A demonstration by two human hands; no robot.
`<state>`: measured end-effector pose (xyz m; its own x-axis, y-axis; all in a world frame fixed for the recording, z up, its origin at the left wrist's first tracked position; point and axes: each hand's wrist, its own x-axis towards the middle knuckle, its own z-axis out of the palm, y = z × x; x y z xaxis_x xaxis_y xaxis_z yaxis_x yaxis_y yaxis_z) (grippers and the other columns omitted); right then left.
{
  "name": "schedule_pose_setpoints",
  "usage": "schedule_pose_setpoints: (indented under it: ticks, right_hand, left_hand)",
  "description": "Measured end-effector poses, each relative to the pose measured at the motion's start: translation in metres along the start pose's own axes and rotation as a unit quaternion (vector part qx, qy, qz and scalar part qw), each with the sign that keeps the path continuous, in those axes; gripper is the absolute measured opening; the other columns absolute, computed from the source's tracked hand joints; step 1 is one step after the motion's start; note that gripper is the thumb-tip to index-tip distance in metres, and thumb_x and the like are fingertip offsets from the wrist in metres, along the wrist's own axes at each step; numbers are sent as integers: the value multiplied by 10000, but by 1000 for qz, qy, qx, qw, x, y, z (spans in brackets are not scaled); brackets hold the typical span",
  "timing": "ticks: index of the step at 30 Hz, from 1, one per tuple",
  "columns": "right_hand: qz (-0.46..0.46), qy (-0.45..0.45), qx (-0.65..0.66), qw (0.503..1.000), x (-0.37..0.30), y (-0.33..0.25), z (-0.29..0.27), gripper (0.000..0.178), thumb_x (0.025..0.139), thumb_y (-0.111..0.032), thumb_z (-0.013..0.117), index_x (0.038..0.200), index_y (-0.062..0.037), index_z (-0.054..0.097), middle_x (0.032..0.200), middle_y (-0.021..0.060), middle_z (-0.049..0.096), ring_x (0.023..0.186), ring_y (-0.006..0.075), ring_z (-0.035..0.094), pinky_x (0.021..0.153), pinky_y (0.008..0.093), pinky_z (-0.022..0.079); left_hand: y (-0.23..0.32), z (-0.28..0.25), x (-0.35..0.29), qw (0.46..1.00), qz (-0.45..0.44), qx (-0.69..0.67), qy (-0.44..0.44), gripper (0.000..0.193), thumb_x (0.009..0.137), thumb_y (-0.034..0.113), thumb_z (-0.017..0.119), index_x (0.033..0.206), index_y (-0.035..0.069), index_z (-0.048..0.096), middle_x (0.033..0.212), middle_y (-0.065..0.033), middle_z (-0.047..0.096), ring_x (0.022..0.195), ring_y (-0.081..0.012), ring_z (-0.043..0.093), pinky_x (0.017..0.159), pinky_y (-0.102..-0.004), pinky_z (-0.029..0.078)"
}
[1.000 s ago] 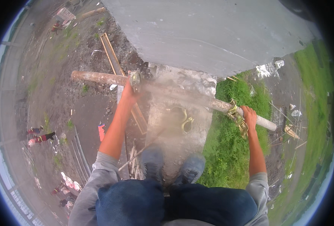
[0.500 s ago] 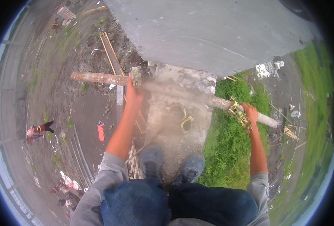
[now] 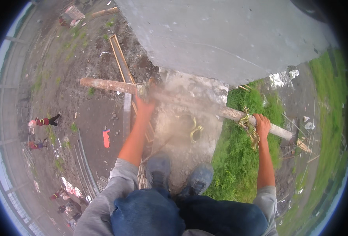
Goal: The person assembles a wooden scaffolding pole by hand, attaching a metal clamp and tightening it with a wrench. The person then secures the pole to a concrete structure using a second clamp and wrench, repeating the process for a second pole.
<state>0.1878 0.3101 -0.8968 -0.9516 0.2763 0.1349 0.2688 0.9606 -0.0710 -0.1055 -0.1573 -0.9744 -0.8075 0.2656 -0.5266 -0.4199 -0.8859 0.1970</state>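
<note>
A long, rust-stained scaffold pipe (image 3: 107, 85) crosses in front of me, sloping down from left to right. My left hand (image 3: 145, 107) is closed round it close to a scaffold clamp (image 3: 143, 90); blur and dust partly hide the fingers. Further right, my right hand (image 3: 262, 125) wraps the pipe just beyond a brassy clamp (image 3: 249, 125), part of which hangs below the tube. Under the pipe, a loose yellowish clamp (image 3: 196, 134) lies on the dusty concrete ledge (image 3: 185, 151), beside another clamp (image 3: 187, 120) blurred by haze.
My shoes (image 3: 158, 171) stand on the narrow ledge, with drops on both sides. A big grey concrete block (image 3: 229, 35) rises ahead. Green plants (image 3: 237, 165) grow below right. Far down left are a wooden frame (image 3: 121, 57), steel pipes (image 3: 87, 165) and several people (image 3: 46, 120).
The view has shifted slightly. My left hand has slid a little to the right by its clamp. The hanging part of the right clamp has swung to a steeper angle.
</note>
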Motion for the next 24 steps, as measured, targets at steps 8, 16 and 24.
schedule_pose_setpoints:
  ticks: [8,16,24]
  right_hand:
    - [-4,-193,78,978,19,35,9,297,751,-267,786,1021,-168,715,878,106,719,791,365,691,739,476,544]
    - [-37,-218,-27,975,38,54,33,451,708,-264,688,1156,-208,705,1063,88,738,986,324,692,866,445,570]
    - [36,-201,-11,979,108,50,17,370,640,-112,699,1005,-58,694,956,199,719,927,417,683,802,509,562]
  left_hand:
    - [8,-5,25,992,41,107,-48,348,974,320,581,1152,41,688,1235,-176,701,1040,-346,681,966,-484,571]
    - [16,35,40,987,10,163,9,331,993,347,540,1154,91,674,1128,-111,739,970,-284,702,881,-425,583]
    - [11,51,60,977,48,178,105,419,981,420,550,1261,128,660,1203,-81,712,1042,-301,697,934,-475,585]
